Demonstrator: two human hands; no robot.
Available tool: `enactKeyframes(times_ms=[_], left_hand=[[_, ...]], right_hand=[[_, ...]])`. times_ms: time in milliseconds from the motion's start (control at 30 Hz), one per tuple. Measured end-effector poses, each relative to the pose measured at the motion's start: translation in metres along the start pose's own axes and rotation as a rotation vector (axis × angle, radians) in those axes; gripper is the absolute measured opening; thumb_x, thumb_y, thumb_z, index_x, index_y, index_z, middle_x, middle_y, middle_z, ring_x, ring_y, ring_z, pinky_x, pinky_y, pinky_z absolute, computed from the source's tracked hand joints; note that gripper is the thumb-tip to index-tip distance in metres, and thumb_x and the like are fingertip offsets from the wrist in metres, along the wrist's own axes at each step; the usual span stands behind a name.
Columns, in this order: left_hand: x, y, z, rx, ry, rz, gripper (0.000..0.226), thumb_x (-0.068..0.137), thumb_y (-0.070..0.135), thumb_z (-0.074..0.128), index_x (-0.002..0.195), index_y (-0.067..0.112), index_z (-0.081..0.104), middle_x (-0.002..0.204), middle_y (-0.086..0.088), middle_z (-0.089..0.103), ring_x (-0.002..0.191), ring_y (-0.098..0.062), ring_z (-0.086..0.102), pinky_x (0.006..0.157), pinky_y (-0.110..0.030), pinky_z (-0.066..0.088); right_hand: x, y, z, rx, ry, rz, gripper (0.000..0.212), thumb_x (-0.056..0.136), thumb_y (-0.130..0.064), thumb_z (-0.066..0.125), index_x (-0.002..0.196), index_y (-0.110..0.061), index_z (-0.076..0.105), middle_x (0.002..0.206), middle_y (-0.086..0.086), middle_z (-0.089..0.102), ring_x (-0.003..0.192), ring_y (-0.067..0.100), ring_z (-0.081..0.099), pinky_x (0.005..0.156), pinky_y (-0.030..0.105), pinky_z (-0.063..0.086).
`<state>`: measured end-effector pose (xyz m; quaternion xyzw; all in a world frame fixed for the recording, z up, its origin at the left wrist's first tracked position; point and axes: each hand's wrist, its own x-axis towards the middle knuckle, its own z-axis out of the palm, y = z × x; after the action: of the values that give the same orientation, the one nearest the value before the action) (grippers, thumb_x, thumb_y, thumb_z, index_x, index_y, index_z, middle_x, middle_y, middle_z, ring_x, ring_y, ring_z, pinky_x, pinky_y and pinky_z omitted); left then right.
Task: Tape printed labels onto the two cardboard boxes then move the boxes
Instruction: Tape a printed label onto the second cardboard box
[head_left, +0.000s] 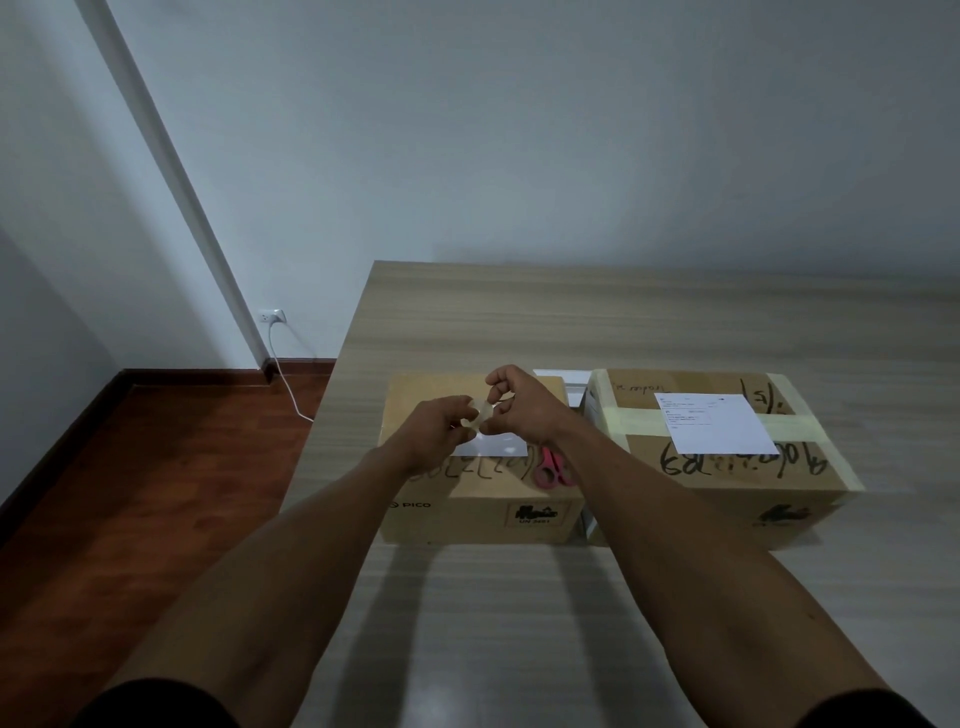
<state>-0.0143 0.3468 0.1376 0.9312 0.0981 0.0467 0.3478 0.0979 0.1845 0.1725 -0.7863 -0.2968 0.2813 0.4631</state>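
While a printed label (714, 422) already lies on the right-hand box (727, 457), the left hand (439, 428) and right hand (519, 405) pinch a small clear tape roll (483, 415) between curled fingers above the left box (478, 462), whose own label (493, 447) lies beneath them. Pink scissors (553, 467) wait on that box. By the look of it, taping is unfinished, and both boxes remain to be moved from the wooden table (519, 322).
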Motion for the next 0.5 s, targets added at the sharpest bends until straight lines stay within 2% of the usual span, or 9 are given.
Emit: enactKeyframes(times_ms=[133,267,400,500], left_hand=[[-0.0020,-0.0008,0.0028,0.025,-0.023,-0.007,0.038,0.095,0.014,0.071,0.132,0.004,0.066,0.150,-0.014,0.053,0.113,-0.025,0.065,0.089,-0.025,0.044],[-0.0049,-0.0006,0.0042,0.024,-0.011,-0.028,0.037,0.095,0.012,0.071,0.131,0.003,0.066,0.148,-0.015,0.055,0.118,-0.031,0.064,0.090,-0.026,0.045],[-0.0056,-0.0023,0.0007,0.045,-0.041,-0.017,0.033,0.094,0.013,0.072,0.127,0.009,0.070,0.143,-0.015,0.059,0.120,-0.035,0.063,0.095,-0.032,0.049],[-0.0077,0.0007,-0.0005,0.075,-0.030,-0.012,0.036,0.095,0.011,0.071,0.130,0.005,0.068,0.152,-0.016,0.051,0.128,-0.033,0.059,0.102,-0.034,0.046]], right_hand=[[-0.0004,0.0021,0.0000,-0.018,-0.019,0.012,0.064,0.077,0.003,0.084,0.127,-0.017,0.050,0.107,0.006,0.055,0.080,0.016,0.055,0.081,0.037,0.056],[-0.0015,0.0036,0.0036,-0.068,-0.036,0.001,0.060,0.082,0.003,0.081,0.128,-0.013,0.047,0.092,0.004,0.050,0.079,0.016,0.048,0.076,0.034,0.048],[-0.0021,0.0043,0.0086,-0.071,-0.028,-0.003,0.065,0.083,-0.002,0.080,0.133,-0.018,0.042,0.114,0.000,0.049,0.081,0.014,0.050,0.081,0.035,0.051],[-0.0014,0.0027,0.0083,-0.083,-0.047,-0.005,0.065,0.083,0.000,0.080,0.132,-0.019,0.043,0.118,0.004,0.052,0.083,0.016,0.053,0.086,0.040,0.054]])
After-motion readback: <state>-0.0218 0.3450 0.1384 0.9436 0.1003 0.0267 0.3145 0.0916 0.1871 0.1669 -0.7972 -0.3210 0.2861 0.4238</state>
